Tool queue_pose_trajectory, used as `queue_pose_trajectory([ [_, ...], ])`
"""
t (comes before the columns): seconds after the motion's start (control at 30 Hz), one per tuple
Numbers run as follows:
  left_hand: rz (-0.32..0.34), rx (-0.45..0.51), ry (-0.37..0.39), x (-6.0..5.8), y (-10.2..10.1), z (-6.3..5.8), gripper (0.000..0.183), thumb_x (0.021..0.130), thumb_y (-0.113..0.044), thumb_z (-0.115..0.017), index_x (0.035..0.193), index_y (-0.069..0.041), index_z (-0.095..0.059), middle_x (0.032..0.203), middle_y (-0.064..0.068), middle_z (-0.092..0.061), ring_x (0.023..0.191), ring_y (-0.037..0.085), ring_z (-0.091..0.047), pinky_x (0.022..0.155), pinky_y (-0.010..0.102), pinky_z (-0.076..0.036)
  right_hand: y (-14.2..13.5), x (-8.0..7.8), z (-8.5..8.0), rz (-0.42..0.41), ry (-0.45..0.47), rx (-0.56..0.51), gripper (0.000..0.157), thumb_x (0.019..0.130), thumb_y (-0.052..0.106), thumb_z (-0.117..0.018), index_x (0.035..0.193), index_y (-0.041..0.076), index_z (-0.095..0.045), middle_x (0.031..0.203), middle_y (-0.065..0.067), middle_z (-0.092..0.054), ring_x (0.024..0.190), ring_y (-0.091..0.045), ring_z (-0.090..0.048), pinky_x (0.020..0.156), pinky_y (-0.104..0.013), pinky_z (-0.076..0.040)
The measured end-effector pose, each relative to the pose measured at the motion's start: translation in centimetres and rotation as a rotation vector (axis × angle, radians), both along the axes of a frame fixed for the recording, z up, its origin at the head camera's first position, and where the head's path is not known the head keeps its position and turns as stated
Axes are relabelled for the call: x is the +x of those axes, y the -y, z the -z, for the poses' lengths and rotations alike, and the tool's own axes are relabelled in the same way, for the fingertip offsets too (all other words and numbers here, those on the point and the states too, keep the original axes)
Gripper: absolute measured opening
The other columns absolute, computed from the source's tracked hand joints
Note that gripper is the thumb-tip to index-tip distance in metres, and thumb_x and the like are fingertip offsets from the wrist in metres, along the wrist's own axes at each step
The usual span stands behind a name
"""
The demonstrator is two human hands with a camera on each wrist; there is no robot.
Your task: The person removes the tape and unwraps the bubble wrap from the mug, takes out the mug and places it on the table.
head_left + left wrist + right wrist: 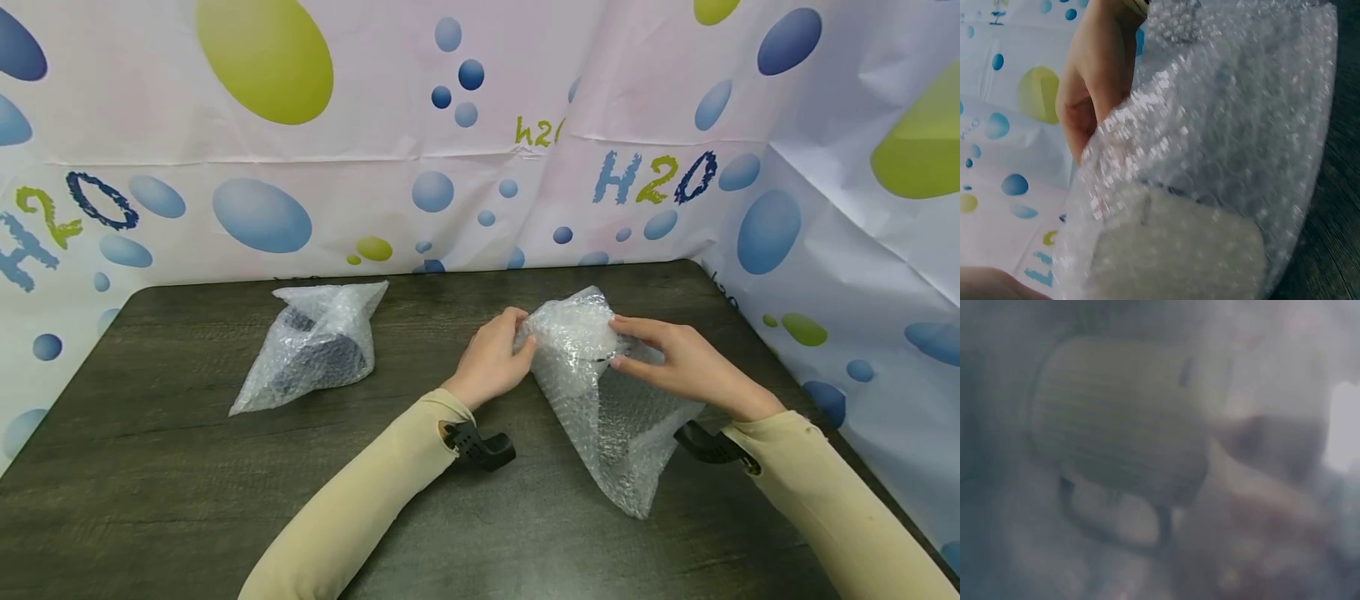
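A pale mug (1122, 419) with ribbed sides and a dark handle (1110, 534) shows blurred through a clear bubble-wrap bag in the right wrist view. In the head view that bubble-wrap bag (573, 358) stands tilted off the table at right of centre, its loose end hanging toward me. My left hand (491, 354) holds its left edge between thumb and fingers. On the other side, my right hand (675, 358) grips the bag's upper right part with thumb and fingers; some fingertips are hidden by the wrap. The left wrist view shows the mug's pale body (1179, 250) through the bubbles.
A second bubble-wrap bag (318, 346) with a dark thing inside lies on the left of the dark wooden table (150, 475). A printed sheet (360, 142) with blue and green ovals stands behind the table and along its right side.
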State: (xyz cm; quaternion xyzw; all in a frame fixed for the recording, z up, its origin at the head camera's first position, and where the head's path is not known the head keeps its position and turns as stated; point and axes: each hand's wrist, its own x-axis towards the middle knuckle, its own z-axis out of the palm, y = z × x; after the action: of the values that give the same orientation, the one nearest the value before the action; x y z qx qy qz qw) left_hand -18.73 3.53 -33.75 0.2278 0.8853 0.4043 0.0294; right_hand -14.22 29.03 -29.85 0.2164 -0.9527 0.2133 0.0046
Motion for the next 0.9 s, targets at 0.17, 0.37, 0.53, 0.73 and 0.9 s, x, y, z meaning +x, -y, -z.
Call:
queue_pose_trajectory([
  [0.17, -0.02, 0.004, -0.089, 0.4, -0.8, -0.7, 0.041, 0.099, -0.021, -0.047, 0.134, 0.0, -0.048, 0.129, 0.017, -0.055, 0.117, 0.031, -0.056, 0.097, 0.044, -0.047, 0.0, -0.1, 0.2, -0.006, -0.022, -0.003, 0.054, 0.09, 0.018, -0.068, 0.136, -0.002, -0.05, 0.141, -0.024, -0.047, 0.122, -0.041, -0.052, 0.097, -0.052, -0.046],
  [0.37, -0.001, -0.059, -0.155, 0.9, -2.0, -1.5, 0.054, 0.098, -0.039, -0.052, 0.135, -0.001, -0.047, 0.134, 0.013, -0.05, 0.125, 0.027, -0.048, 0.102, 0.041, -0.043, 0.0, -0.2, 0.4, 0.001, -0.034, 0.014, 0.054, 0.089, 0.018, -0.069, 0.136, -0.002, -0.05, 0.138, -0.024, -0.05, 0.119, -0.04, -0.056, 0.095, -0.054, -0.047],
  [0.53, 0.021, -0.109, -0.198, 1.1, -2.8, -1.8, 0.062, 0.093, -0.048, -0.057, 0.135, -0.004, -0.048, 0.135, 0.011, -0.049, 0.124, 0.026, -0.048, 0.103, 0.04, -0.042, 0.0, -0.1, 0.4, 0.004, -0.036, 0.019, 0.054, 0.09, 0.019, -0.068, 0.137, -0.002, -0.05, 0.138, -0.024, -0.05, 0.118, -0.04, -0.056, 0.094, -0.054, -0.047],
  [0.73, 0.028, -0.206, -0.199, 1.3, -3.6, -2.1, 0.074, 0.089, -0.056, -0.058, 0.138, -0.002, -0.047, 0.144, 0.014, -0.044, 0.134, 0.027, -0.04, 0.11, 0.04, -0.036, 0.1, 0.1, 0.5, 0.006, -0.042, 0.013, 0.054, 0.091, 0.021, -0.067, 0.137, -0.002, -0.049, 0.14, -0.023, -0.049, 0.121, -0.04, -0.054, 0.095, -0.054, -0.047],
  [0.9, 0.029, -0.263, -0.202, 1.4, -4.1, -2.1, 0.081, 0.088, -0.058, -0.059, 0.14, 0.002, -0.044, 0.148, 0.018, -0.04, 0.138, 0.03, -0.036, 0.113, 0.041, -0.032, 0.1, 0.0, 0.6, 0.001, -0.064, 0.015, 0.054, 0.09, 0.019, -0.068, 0.136, -0.003, -0.051, 0.138, -0.023, -0.051, 0.119, -0.039, -0.056, 0.095, -0.054, -0.047],
])
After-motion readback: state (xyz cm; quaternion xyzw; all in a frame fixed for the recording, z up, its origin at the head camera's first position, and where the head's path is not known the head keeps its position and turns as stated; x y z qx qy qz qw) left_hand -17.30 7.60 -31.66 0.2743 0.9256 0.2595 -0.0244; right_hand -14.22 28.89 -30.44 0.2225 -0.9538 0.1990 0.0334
